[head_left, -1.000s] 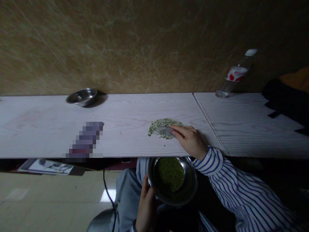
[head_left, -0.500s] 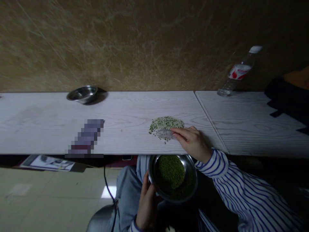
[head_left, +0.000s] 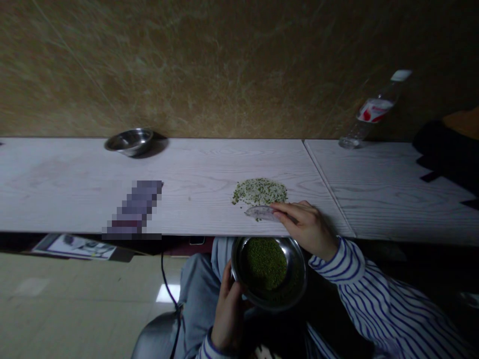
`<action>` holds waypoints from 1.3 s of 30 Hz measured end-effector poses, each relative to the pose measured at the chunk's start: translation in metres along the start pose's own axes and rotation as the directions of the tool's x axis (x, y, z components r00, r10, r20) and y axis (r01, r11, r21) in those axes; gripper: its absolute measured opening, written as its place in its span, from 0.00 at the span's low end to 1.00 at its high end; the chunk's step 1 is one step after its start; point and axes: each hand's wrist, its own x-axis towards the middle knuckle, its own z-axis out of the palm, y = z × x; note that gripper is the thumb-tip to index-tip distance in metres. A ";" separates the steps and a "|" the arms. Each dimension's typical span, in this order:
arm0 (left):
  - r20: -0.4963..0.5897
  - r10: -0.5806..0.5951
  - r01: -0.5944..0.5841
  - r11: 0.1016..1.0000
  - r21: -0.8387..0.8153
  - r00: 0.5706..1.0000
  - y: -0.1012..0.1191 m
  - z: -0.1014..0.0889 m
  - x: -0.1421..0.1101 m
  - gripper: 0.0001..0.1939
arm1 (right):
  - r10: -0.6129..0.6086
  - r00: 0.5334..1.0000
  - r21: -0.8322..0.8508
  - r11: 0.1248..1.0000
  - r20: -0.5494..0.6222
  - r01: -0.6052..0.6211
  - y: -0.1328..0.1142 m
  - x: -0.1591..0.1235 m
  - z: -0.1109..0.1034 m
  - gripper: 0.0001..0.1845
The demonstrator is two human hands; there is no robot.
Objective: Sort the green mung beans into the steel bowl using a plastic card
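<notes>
Polished metal and clear plastic over pale wood grain.
The larger bowl [head_left: 295, 259] looks like smooth, shiny metal, and the beans [head_left: 265, 264] inside it make a pebbly, mostly matt surface. The smaller bowl [head_left: 130, 142] has a similar metallic gloss. The scoop-like piece [head_left: 259, 213] appears to be thin, see-through plastic, as does the bottle [head_left: 375, 110]. The worktop [head_left: 198, 169] shows whitish, streaked wood grain with a low sheen; the wall [head_left: 187, 70] is veined like marble. Striped cloth forms the sleeve [head_left: 392, 284], matt denim the trousers [head_left: 202, 289], and glossy tile the floor [head_left: 75, 284].
</notes>
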 end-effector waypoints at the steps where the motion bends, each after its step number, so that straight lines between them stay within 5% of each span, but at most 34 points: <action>1: 0.001 0.001 -0.001 1.000 0.003 1.000 0.000 0.000 0.000 0.45 | 0.004 1.000 0.003 1.000 0.000 -0.004 0.000 0.000 -0.001 0.09; 31: 0.012 0.033 -0.033 0.999 0.026 0.999 -0.002 -0.001 -0.001 0.43 | 0.054 0.998 -0.009 0.998 0.020 -0.054 0.008 -0.011 -0.015 0.10; 39: 0.000 0.023 -0.023 1.000 0.011 1.000 -0.002 -0.002 0.002 0.45 | 0.180 0.983 -0.034 0.983 -0.024 -0.181 0.016 -0.007 -0.016 0.12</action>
